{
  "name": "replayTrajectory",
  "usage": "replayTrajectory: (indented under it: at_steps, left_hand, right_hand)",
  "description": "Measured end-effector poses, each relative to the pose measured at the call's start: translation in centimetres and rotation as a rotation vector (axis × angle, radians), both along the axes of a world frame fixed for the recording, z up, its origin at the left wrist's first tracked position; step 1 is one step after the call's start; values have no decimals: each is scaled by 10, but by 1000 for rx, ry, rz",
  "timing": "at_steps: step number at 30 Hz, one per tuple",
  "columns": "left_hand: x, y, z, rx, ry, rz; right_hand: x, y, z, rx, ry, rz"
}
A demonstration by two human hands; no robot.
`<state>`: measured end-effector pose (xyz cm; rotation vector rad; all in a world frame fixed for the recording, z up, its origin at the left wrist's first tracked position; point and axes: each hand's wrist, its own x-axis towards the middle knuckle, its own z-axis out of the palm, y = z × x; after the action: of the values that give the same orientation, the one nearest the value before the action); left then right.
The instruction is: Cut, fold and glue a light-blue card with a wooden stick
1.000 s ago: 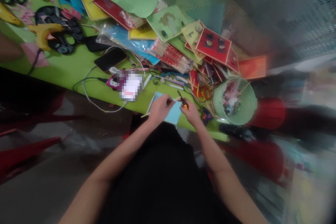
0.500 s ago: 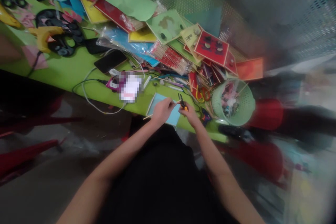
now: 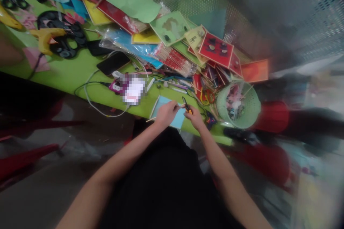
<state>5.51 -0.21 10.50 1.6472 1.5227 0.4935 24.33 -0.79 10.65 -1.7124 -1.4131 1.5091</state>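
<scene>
Over a light blue card [image 3: 178, 119] at the table's front edge, my two hands work close together. My left hand [image 3: 165, 113] is closed, pinching a thin pale stick [image 3: 181, 106] that points to the right. In my right hand [image 3: 195, 118] is a pair of cutting pliers [image 3: 187, 106] with dark jaws and orange-and-black handles. The jaws look nearly together at the stick's right end; whether they touch it is too small to tell. Pale strips lie along the card's left edge, and part of the card is hidden under my left hand.
A green basket [image 3: 257, 109] with scraps stands at the right, yellow-handled scissors [image 3: 206, 96] beside it. Decorated cards [image 3: 216, 49] and bundled sticks [image 3: 174, 59] pile up behind. A lit phone [image 3: 134, 91] with cables, a dark phone [image 3: 113, 63] and a yellow glue gun [image 3: 47, 38] lie leftward.
The pliers' jaws, spread apart before, have come closer together. Less of the stick shows between my hands. Both hands stay at nearly the same place over the card.
</scene>
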Motion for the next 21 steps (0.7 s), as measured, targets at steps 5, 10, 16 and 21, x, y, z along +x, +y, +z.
replayTrajectory:
  at_steps: [5, 10, 16, 21]
  left_hand:
    - [3, 5, -6, -54, -46, 24]
    - [-12, 9, -15, -47, -129, 101]
    - [-27, 8, -23, -80, -146, 131]
    - [-30, 6, -24, -44, -107, 50]
  right_hand:
    - [4, 1, -8, 37, -27, -65]
    - [37, 29, -21, 142, -320, -76]
    - [65, 95, -35, 243, -908, -49]
    - [60, 143, -55, 452, -1054, -71]
